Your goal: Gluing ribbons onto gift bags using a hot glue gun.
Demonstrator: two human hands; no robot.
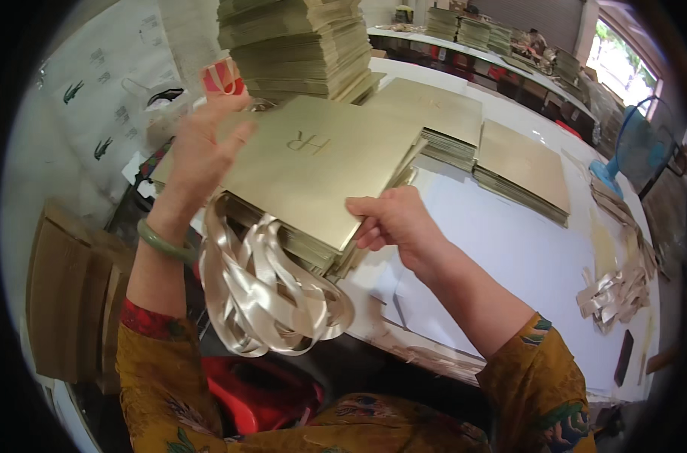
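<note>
A flat gold paper bag (pixel 320 164) with an embossed monogram lies on a stack of similar bags before me. My right hand (pixel 397 223) pinches its near right corner between thumb and fingers. Raised over the far left part of the stack, my left hand (pixel 207 141) has its fingers spread and somewhat blurred, holding nothing; a green bangle (pixel 165 242) circles that wrist. Loops of cream satin ribbon (pixel 269 300) hang from the near side of the stack, over the table's edge.
Behind stands a tall stack of gold bags (pixel 298 51). Two lower stacks (pixel 451 113) (pixel 522 170) lie to the right. White sheets (pixel 490 255) cover the tabletop, with a ribbon bundle (pixel 615 297) and a blue fan (pixel 641 141) at far right. Cardboard (pixel 65 294) stands left; a red stool (pixel 252 396) is below.
</note>
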